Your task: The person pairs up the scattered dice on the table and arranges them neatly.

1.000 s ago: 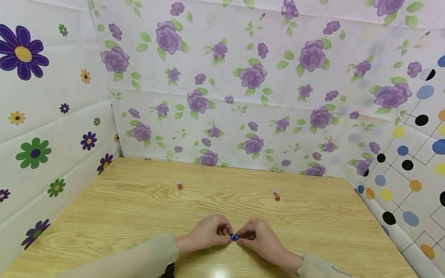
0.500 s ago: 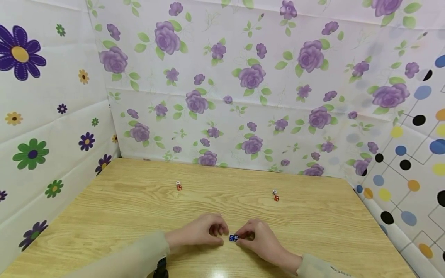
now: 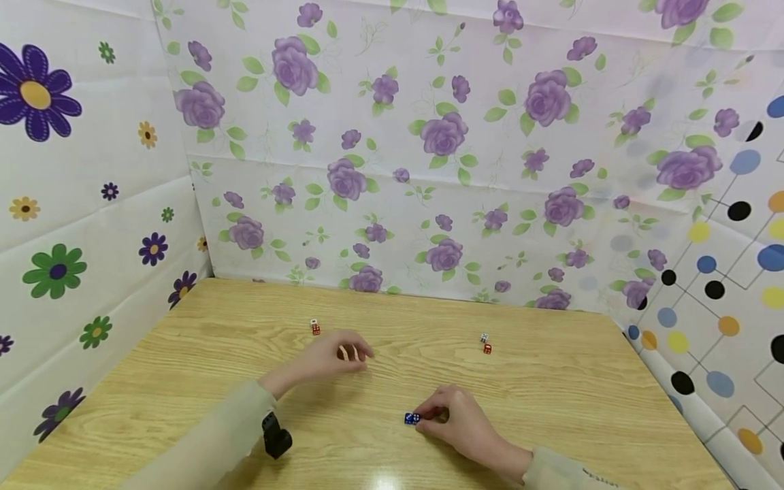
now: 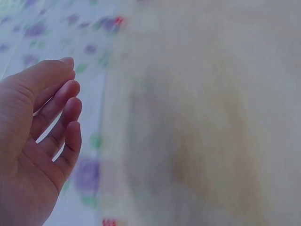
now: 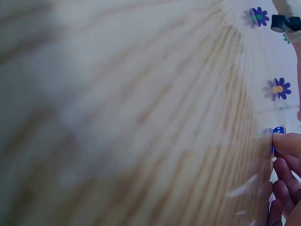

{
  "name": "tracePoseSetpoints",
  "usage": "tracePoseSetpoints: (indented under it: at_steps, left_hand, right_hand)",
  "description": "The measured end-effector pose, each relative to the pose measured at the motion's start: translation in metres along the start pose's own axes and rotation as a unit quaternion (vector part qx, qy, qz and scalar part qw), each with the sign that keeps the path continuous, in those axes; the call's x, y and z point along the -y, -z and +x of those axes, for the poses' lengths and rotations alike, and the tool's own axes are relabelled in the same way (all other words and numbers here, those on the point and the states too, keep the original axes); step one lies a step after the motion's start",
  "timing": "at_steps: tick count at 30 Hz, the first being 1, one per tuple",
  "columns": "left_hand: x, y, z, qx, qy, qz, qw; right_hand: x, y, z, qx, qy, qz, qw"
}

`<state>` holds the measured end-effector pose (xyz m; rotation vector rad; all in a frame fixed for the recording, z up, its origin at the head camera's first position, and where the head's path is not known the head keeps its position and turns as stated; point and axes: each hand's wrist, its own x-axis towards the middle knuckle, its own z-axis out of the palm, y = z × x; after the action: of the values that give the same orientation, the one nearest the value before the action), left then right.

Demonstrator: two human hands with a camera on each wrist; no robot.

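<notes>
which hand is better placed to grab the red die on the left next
Probably the left hand: it is empty and nearer that red die, while the right hand, farther away, pinches a blue die.

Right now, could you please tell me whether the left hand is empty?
The left hand is empty: its loosely curved fingers enclose nothing.

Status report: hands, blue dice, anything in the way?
Left hand empty. Right hand pinching one of two adjacent blue dice. Red dice, white dice farther back, not blocking.
</notes>
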<state>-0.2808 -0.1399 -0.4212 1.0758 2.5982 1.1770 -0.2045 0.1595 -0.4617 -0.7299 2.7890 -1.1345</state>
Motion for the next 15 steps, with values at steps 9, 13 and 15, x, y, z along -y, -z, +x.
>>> tracePoseSetpoints:
  at_steps: [9,13,15]
  left_hand:
    - [0.034,0.039,0.000,-0.091,0.032,0.038,0.9946]
    - [0.048,0.049,-0.001,-0.113,0.050,0.051,0.9910]
    - [0.054,0.052,-0.002,-0.114,0.056,0.058,0.9902]
  right_hand:
    - [0.001,0.001,0.000,0.005,-0.001,0.010,0.9999]
    - [0.001,0.001,0.000,0.003,0.001,0.010,0.9999]
    - [0.000,0.000,0.000,0.002,0.003,0.008,1.0000]
